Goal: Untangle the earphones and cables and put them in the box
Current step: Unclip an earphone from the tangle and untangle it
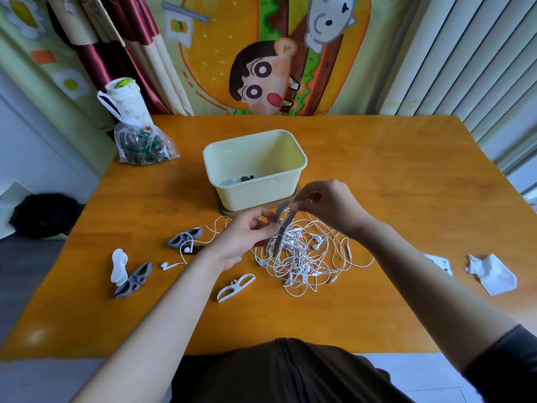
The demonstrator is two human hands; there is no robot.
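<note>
- While the white tangle of earphones lies heaped on the table near the middle of its front edge, we judge the task to be at an early stage.
- We see the box standing just behind the tangle, towards the back edge. Only a few small dark pieces show on its floor (we cannot tell what they are), and no white cord is inside.
- Our left hand grips the lower part of a grey winder, which is lifted just above the heap with cord caught round it.
- Our right hand pinches the winder's upper end, fingertips closed on it as far as we can tell.
- One loose earbud trails its cord out towards the left edge, among the spare winders lying there.
- What is left, in our view, is nearly everything. We have to free this winder, separate each set from the knot, and put them all in the box.
</note>
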